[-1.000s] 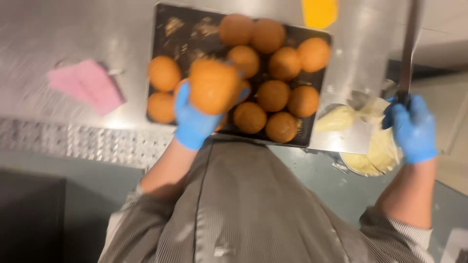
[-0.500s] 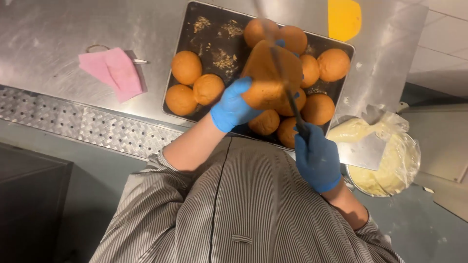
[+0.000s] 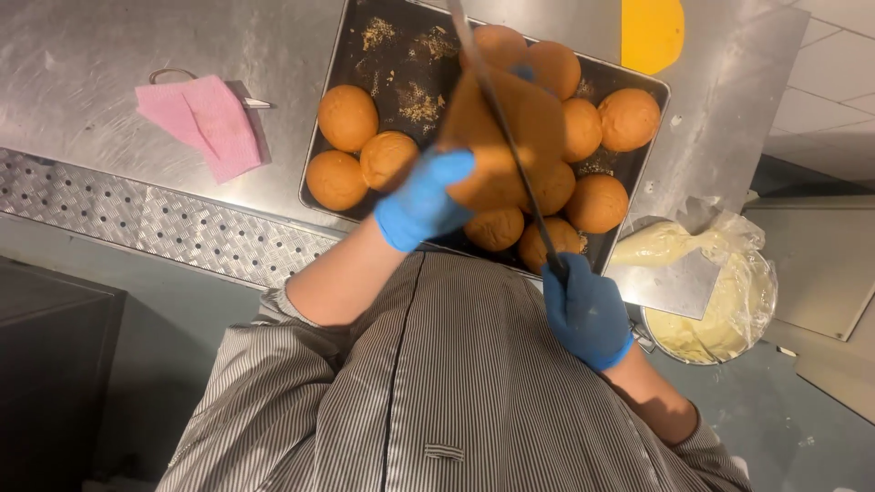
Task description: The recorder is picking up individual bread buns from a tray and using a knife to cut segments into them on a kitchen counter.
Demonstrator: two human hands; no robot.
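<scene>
My left hand, in a blue glove, holds a round golden-brown bun up over a dark baking tray. My right hand, also gloved in blue, grips the handle of a long knife whose blade lies across the held bun. Several more buns sit on the tray, with crumbs on its bare far-left part. My striped shirt fills the lower middle of the view.
A pink cloth lies on the steel counter left of the tray. A yellow scraper lies beyond the tray. At the right, a piping bag of pale cream rests by a bowl of cream. A perforated strip lines the counter edge.
My right hand has come from the piping bag with the knife and brought its blade across the bun that my left hand lifted off the tray. The view has shifted.
</scene>
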